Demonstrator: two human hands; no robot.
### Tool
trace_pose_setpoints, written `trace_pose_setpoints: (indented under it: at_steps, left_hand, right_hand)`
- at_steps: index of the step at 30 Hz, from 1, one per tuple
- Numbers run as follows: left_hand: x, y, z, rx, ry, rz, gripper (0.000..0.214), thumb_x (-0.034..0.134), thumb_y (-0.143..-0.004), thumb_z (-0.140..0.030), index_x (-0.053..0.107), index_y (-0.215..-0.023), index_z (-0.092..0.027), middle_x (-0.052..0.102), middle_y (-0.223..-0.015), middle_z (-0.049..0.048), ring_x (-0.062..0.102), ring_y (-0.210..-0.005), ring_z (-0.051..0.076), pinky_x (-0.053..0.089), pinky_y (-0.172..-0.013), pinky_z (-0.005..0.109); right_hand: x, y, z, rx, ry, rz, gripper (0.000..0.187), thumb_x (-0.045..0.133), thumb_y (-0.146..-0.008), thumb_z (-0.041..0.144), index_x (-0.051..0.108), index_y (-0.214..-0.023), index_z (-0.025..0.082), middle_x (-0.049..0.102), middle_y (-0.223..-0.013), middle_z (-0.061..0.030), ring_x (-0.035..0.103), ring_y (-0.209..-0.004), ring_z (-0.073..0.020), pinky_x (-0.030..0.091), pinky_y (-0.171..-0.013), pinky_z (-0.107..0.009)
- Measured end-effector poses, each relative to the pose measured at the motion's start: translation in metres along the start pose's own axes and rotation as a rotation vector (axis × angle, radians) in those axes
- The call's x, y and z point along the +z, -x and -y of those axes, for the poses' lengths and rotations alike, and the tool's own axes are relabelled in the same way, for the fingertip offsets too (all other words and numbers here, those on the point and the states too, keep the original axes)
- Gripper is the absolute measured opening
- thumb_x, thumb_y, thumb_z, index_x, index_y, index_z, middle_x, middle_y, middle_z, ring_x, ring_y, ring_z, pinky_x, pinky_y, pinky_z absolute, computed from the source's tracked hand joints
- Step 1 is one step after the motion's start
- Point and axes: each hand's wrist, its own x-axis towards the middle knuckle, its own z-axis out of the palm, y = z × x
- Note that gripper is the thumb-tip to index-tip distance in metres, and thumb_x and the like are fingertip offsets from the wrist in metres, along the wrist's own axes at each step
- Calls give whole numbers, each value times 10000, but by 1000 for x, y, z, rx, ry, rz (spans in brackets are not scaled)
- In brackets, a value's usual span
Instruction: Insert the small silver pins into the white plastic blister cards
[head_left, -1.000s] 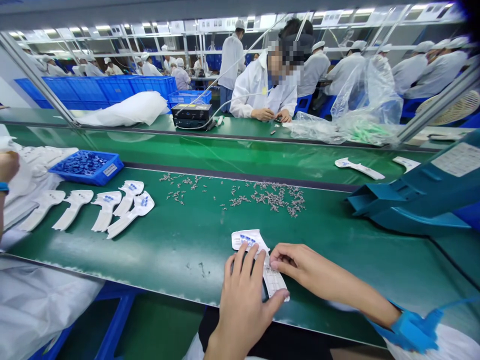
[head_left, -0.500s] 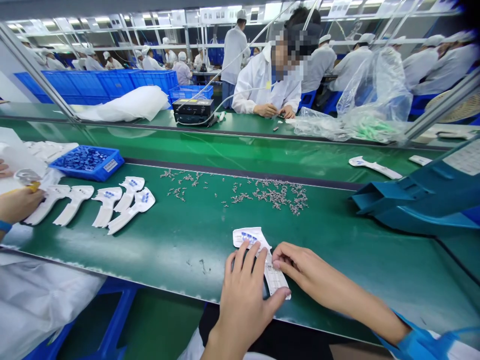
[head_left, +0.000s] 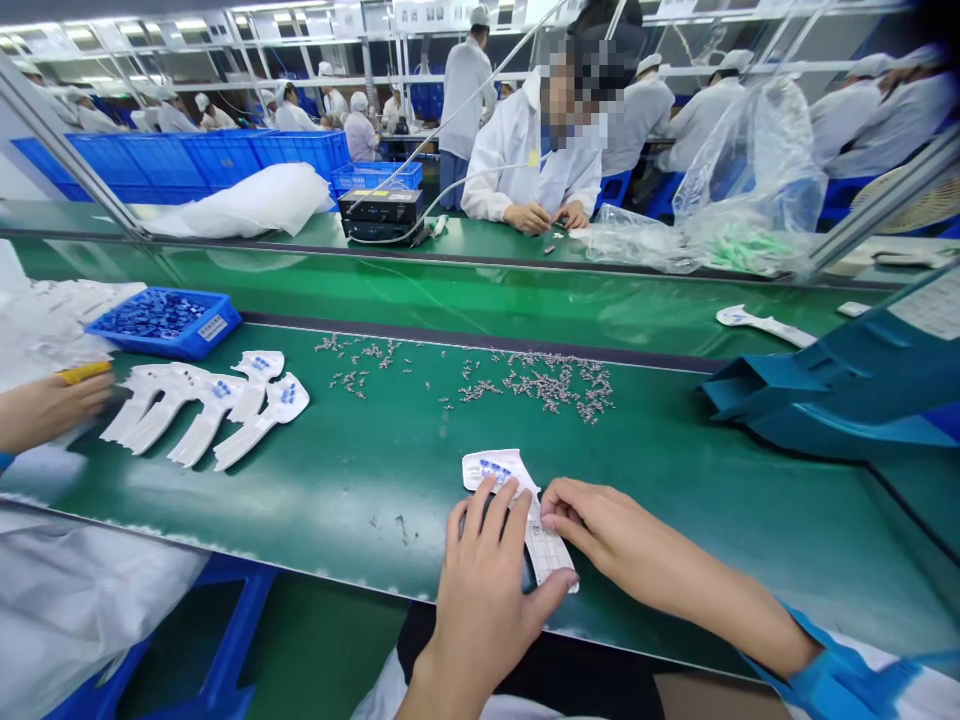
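Observation:
A white plastic handle shell [head_left: 551, 555] lies on the green bench in front of me, with small blue parts in its wide upper end. My left hand [head_left: 484, 570] holds it down, fingertips across the upper part and thumb at the lower end. On the shell's right side, my right hand [head_left: 589, 515] is closed in a pinch at its middle. Whatever the pinch holds, if anything, is hidden by the fingers. Beyond both hands, many small metal pieces [head_left: 551, 385] are scattered on the bench.
Several similar white shells [head_left: 259, 415] lie at left, near a co-worker's hand [head_left: 52, 405]. Behind them stands a blue bin [head_left: 214, 325] of small blue parts. A teal chute-like holder [head_left: 817, 400] stands at right. Across the line, a person in white [head_left: 510, 160] works.
The co-worker's hand at left has moved, and the leftmost shells there now lie closer together. My hands and the shell under them keep nearly the same pose; the view shifts slightly.

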Motion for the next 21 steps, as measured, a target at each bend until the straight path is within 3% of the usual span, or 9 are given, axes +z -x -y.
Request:
trace_pose_setpoints:
  at_steps: [5, 11, 13, 17, 21]
  left_hand:
    - [0, -3, 0, -3, -11, 37, 690, 766, -810, -418, 488, -1383, -152, 539, -1453, 115, 444, -1363, 373, 423, -1035, 545]
    - [-4, -2, 3, 0, -6, 73, 686, 736, -842, -422, 453, -1412, -165, 498, -1491, 115, 404, -1402, 362, 426, -1053, 539]
    - [-5, 0, 6, 19, 11, 80, 713, 720, -853, -457, 419, -1439, -184, 482, -1507, 98, 394, -1414, 346, 426, -1069, 526]
    - [-1, 4, 8, 85, 7, 63, 760, 704, -863, -469, 355, -1482, -199, 454, -1528, 92, 369, -1436, 327, 433, -1084, 507]
    - [-8, 3, 12, 86, 17, -48, 700, 625, -921, -395, 299, -1518, -234, 396, -1565, 92, 301, -1475, 306, 414, -1106, 496]
  right_hand:
    - [2, -3, -3, 54, -143, -24, 124, 479, -981, 377, 439, -950, 264, 623, -797, 14, 571, -692, -173, 391, -602, -278]
    - [15, -3, -15, 141, -672, -12, 380, 598, -890, 555, 478, -1025, 221, 623, -794, 2, 630, -729, -175, 531, -672, -299]
    - [18, -1, -16, 142, -667, -16, 404, 612, -876, 560, 551, -1035, 194, 625, -794, -11, 626, -744, -182, 532, -691, -306]
    - [19, 2, -6, 92, -454, -37, 343, 603, -897, 513, 680, -937, 181, 677, -814, -38, 618, -751, -189, 498, -710, -301]
    - [8, -5, 3, 68, -643, 41, 324, 653, -876, 487, 698, -979, 184, 702, -832, -26, 626, -734, -164, 487, -671, -261]
